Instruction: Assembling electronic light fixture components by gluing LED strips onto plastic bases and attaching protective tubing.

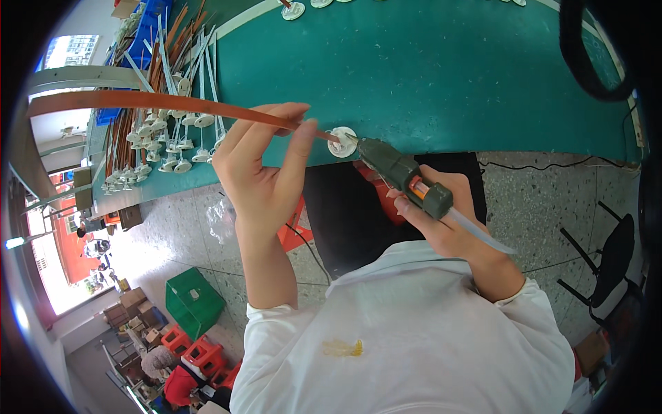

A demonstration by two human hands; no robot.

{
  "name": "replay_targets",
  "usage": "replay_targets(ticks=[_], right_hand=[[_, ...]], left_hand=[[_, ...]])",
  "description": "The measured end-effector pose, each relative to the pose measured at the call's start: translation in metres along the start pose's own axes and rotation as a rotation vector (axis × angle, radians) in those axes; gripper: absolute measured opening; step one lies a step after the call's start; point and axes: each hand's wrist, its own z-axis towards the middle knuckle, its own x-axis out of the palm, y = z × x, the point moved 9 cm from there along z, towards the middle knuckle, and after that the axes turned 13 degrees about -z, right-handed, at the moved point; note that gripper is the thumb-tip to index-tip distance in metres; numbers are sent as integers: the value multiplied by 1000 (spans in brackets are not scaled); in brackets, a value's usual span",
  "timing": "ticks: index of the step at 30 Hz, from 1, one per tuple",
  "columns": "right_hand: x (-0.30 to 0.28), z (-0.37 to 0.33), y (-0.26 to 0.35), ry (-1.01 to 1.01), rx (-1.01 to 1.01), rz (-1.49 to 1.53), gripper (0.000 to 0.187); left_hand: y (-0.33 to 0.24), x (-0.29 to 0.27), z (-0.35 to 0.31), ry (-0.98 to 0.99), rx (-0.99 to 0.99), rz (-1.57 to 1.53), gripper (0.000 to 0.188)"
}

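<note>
My left hand (pixel 265 165) pinches a long, flat orange-brown strip (pixel 158 101) between thumb and fingers. The strip runs off to the left, and its right end meets a round white disc (pixel 341 150) near the table's front edge. In my right hand (pixel 445 224) is a dark green hot glue gun (pixel 386 162), its nozzle pointing left, at or very close to the disc. A translucent glue stick (pixel 480 233) sticks out from the back of the gun. Whether the nozzle touches the disc, I cannot tell.
Many brown and pale strips with white discs (pixel 183 165) crowd the left end of the green table (pixel 414 76). More discs (pixel 293 10) lie along its far edge. A black strap (pixel 579 55) hangs at upper right. A black chair (pixel 610 259) stands right; a person (pixel 181 383) is at lower left.
</note>
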Motion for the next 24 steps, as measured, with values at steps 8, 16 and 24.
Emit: replay_targets(ticks=[8,16,24], right_hand=[[2,-5,1,36,-63,-115,14],[1,2,22,-140,-347,-239,15],[4,1,25,-155,-337,-372,13]], left_hand=[[-3,12,-4,42,-65,63,14],[10,13,10,-26,-145,-55,12],[8,14,7,47,-102,16,12]])
